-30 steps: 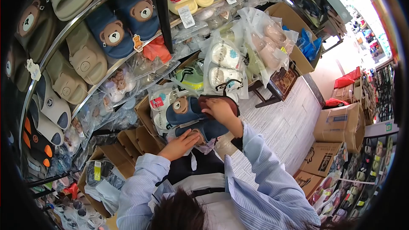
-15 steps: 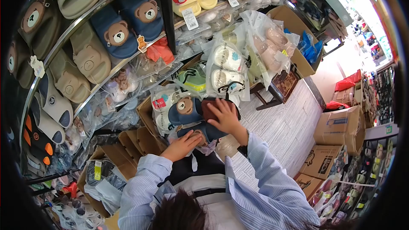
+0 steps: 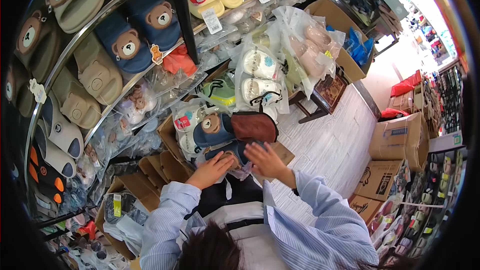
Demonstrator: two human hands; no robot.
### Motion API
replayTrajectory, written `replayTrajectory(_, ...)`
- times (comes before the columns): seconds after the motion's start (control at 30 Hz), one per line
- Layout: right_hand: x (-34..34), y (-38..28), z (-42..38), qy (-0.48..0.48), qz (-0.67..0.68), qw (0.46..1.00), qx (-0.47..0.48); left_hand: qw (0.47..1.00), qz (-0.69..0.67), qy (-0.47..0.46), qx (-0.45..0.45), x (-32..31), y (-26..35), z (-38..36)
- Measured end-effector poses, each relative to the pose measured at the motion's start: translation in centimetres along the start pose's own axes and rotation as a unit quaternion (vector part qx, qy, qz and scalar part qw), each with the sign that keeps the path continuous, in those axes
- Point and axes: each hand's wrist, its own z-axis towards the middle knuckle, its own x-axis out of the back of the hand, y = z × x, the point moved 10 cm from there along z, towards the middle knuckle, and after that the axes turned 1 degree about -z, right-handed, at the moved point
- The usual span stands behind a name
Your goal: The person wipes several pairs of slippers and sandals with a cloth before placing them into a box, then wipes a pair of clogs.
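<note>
Two navy slippers with brown bear faces lie side by side in front of me. The upper slipper (image 3: pixel 212 126) shows its bear face and points left, and a reddish-brown piece (image 3: pixel 254 127) covers its right part. My left hand (image 3: pixel 212 169) rests on the lower slipper (image 3: pixel 235 149), fingers stretched out over its bear face. Spread fingers show on my right hand (image 3: pixel 265 161), at the right end of the lower slipper, with nothing visible in them. Whether its fingertips touch the slipper, I cannot tell. Clear plastic lies beneath the slippers.
Bagged white clogs (image 3: pixel 260 77) and pink clogs (image 3: pixel 310 50) lie beyond the slippers. Display shelves with slippers curve along the left. An open carton (image 3: pixel 345 65) and a dark stool (image 3: pixel 327 97) stand ahead right. Closed boxes (image 3: pixel 400 140) line the right side.
My right hand has come off the reddish-brown piece and moved down towards me, uncovering it. My left hand stays on the lower slipper. The camera view has shifted slightly.
</note>
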Motion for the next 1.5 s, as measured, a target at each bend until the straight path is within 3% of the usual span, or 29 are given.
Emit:
replayTrajectory(0.23,-3.8,-1.0,-2.6,-0.027,0.024,0.998,-0.049,1.0,-0.017,-0.002,0.01,0.7,-0.3,-0.2)
replayTrajectory(0.37,-1.2,2.2,-2.4,0.028,0.009,0.994,-0.106,0.998,0.002,0.036,0.053,3.3,-3.3,0.0)
replayTrajectory(0.43,0.8,4.4,-2.2,0.067,0.022,0.988,-0.141,0.991,0.03,0.058,0.118,5.4,-5.6,0.4)
replayTrajectory(0.53,1.5,6.8,-0.9,0.064,0.028,0.979,-0.19,0.989,0.015,0.071,0.129,6.6,-6.1,2.2)
replayTrajectory(0.67,1.9,6.3,3.2,0.097,0.013,0.985,-0.145,0.995,0.042,0.064,0.069,5.1,-4.9,5.9)
replayTrajectory(0.83,1.9,6.8,4.3,0.098,-0.003,0.981,-0.165,0.99,0.048,0.064,0.117,4.3,-6.4,5.7)
replayTrajectory(0.9,2.2,8.8,4.1,0.12,0.128,0.968,-0.178,0.989,0.051,0.059,0.124,4.2,-6.9,4.4)
replayTrajectory(0.93,2.7,8.9,4.7,0.12,0.13,0.969,-0.173,0.988,0.055,0.056,0.134,4.2,-7.2,3.6)
replayTrajectory(1.0,6.4,10.4,4.0,0.243,0.224,0.916,-0.228,0.986,0.06,0.052,0.147,4.0,-7.5,2.4)
replayTrajectory(1.07,9.6,8.6,6.3,0.26,0.232,0.914,-0.208,0.99,0.049,0.042,0.129,3.6,-7.1,2.0)
replayTrajectory(1.13,10.7,5.0,9.5,0.265,0.135,0.946,-0.127,0.99,0.043,0.037,0.129,2.6,-6.9,1.6)
replayTrajectory(1.2,8.2,2.0,12.7,0.198,0.066,0.975,-0.075,0.99,0.038,0.034,0.133,1.9,-6.9,1.2)
replayTrajectory(1.27,5.9,1.1,13.6,0.172,0.038,0.982,-0.062,0.991,0.031,0.023,0.128,1.6,-6.4,0.4)
replayTrajectory(1.37,5.9,4.0,14.0,0.146,0.101,0.977,-0.118,0.988,0.04,0.046,0.141,2.5,-7.2,-1.4)
replayTrajectory(1.4,9.2,4.4,14.0,0.205,0.106,0.967,-0.111,0.988,0.041,0.054,0.141,2.5,-7.1,-2.2)
replayTrajectory(1.5,11.9,4.2,16.2,0.227,0.08,0.965,-0.104,0.983,0.043,0.039,0.174,2.2,-7.9,-3.1)
